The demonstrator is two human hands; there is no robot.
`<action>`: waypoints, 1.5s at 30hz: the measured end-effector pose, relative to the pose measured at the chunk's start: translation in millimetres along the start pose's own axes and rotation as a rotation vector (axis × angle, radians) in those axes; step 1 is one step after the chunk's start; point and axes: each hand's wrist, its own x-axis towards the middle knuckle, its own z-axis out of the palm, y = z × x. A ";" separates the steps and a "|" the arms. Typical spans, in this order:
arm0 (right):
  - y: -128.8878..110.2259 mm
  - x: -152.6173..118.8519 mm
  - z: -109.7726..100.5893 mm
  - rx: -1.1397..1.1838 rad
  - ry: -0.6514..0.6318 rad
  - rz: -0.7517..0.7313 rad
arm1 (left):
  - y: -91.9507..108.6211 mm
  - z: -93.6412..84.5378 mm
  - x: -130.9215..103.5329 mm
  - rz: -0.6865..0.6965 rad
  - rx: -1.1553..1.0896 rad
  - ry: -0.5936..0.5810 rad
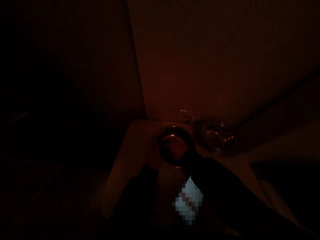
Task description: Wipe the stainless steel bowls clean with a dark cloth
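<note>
Currently, the bowl (181, 130) is sitting on the table (130, 150), near its far edge. The left hand (153, 156) is resting against the bowl's left side; whether it is gripping the rim cannot be told in this dim light. The right hand (176, 148) is reaching inside the bowl; its finger closure, and anything it may be holding, cannot be told. A metal dish (206, 131) is standing just right of the bowl, reflecting light. Behind, a plate (188, 115) is showing on the wall (180, 76). A pixelated screen (190, 201) is glowing beside the right sleeve (225, 186)
</note>
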 end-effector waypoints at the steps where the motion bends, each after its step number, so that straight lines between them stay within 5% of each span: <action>1: 0.9 -2.4 -1.1 0.007 -0.020 -0.037 | 0.5 0.3 0.5 -0.003 0.000 0.014; 10: 27.0 -24.0 -18.4 0.041 -0.275 -0.280 | 7.7 0.6 0.9 -0.044 -0.020 0.019; 17: 11.4 -25.3 -11.4 0.027 -0.171 -0.176 | 5.5 1.2 1.8 -0.068 -0.038 0.006; 24: -1.3 2.2 2.7 0.030 -0.012 -0.016 | 1.3 -1.9 3.3 -0.021 -0.034 -0.021; 36: 25.0 -26.2 -14.3 0.075 -0.289 -0.248 | 15.3 -0.6 -0.3 -0.110 -0.040 0.000; 41: 24.1 -25.9 -9.2 0.055 -0.243 -0.199 | 9.9 0.4 1.0 -0.076 -0.068 -0.047; 45: 13.6 -19.1 -0.9 0.061 -0.171 -0.143 | 10.4 0.9 0.6 -0.075 -0.074 0.031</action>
